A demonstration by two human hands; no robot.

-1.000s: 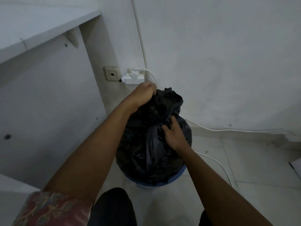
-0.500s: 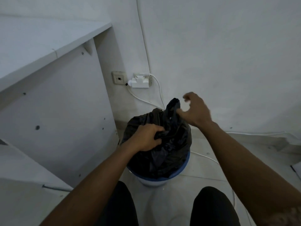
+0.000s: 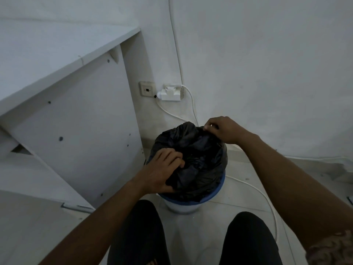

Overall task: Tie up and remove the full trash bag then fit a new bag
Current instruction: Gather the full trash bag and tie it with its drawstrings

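A full black trash bag (image 3: 202, 161) bulges out of a small white bin with a blue rim (image 3: 183, 204) on the floor near the wall. My left hand (image 3: 162, 171) grips a bunched fold of the bag at its near left side. My right hand (image 3: 225, 130) pinches the bag's far right edge between thumb and fingers. The bag's top lies loose and crumpled between the two hands.
A white desk side panel (image 3: 80, 121) stands close on the left. A wall socket with a white adapter (image 3: 171, 93) is behind the bin, and white cables (image 3: 254, 190) run along the floor at the right. My knees (image 3: 139, 232) are just in front of the bin.
My right hand has dropped from above the bag and now pinches its far right edge. The raised peak of the bag has sunk flat. My left hand keeps its grip on the near side.
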